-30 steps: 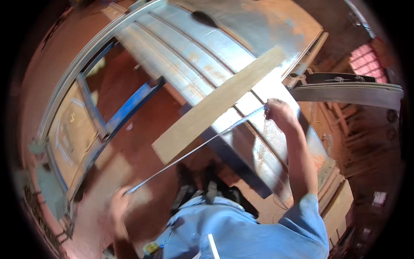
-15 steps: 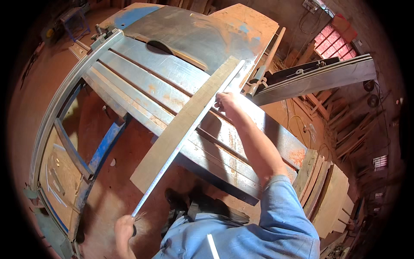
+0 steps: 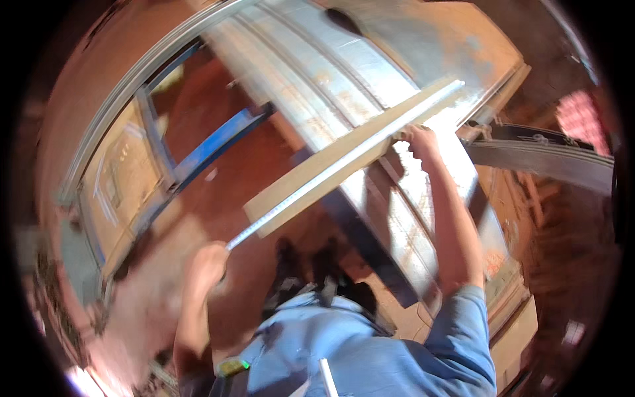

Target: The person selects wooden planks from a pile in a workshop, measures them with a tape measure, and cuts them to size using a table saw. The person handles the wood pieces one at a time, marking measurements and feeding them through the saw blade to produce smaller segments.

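A long, pale wooden board [image 3: 324, 167] lies slantwise over the metal machine table, its near end jutting past the table edge. My left hand [image 3: 209, 264] is closed at the near end of a tape measure [image 3: 274, 214]; the case is mostly hidden in the fingers. The white blade runs out straight along the board's face to near the far end. My right hand [image 3: 420, 140] has its fingers curled around the board's right edge, about two thirds of the way up. Motion blur softens the picture.
The ribbed metal sliding table [image 3: 291, 73] adjoins a rust-stained saw table [image 3: 456, 33]. A blue steel frame arm [image 3: 215, 142] stands at left, near a wooden panel [image 3: 122, 169] with offcuts. A grey metal beam [image 3: 542, 159] extends right. Stacked boards [image 3: 512, 324] stand near my right elbow.
The board is turned, and the tape blade now crosses its face instead of following its right edge. My left hand is higher in the view. The whole view has swung and blurred.
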A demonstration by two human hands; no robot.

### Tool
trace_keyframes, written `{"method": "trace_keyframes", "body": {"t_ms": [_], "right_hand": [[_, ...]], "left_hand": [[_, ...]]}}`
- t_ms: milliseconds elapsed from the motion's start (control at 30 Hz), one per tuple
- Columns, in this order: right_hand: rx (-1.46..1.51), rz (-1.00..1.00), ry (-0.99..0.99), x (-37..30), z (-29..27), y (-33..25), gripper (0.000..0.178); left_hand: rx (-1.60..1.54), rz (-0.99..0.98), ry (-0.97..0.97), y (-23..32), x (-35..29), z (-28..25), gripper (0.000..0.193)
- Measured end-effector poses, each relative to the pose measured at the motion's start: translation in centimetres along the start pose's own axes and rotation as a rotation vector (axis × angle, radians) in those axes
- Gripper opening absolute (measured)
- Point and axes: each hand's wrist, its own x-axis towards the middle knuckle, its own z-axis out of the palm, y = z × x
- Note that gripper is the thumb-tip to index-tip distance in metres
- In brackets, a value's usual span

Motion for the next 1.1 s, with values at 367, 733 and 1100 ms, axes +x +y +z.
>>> {"method": "trace_keyframes", "body": {"t_ms": [367,733,1100], "right_hand": [[0.350,0.112,-0.200,-15.6,7.4,3.0,0.023],[0.423,0.220,-0.308,-20.9,11.2,4.9,0.022],[0.789,0.073,-0.240,-21.4,12.7,1.6,0.049]], "left_hand": [[-0.115,-0.173,-0.055,0.5,2.3,-1.7,0.033],[-0.154,-0.128,-0.013,0.5,2.6,-1.7,0.029],[-0.503,0.185,-0.338,-1.7,1.1,1.4,0.034]]}}
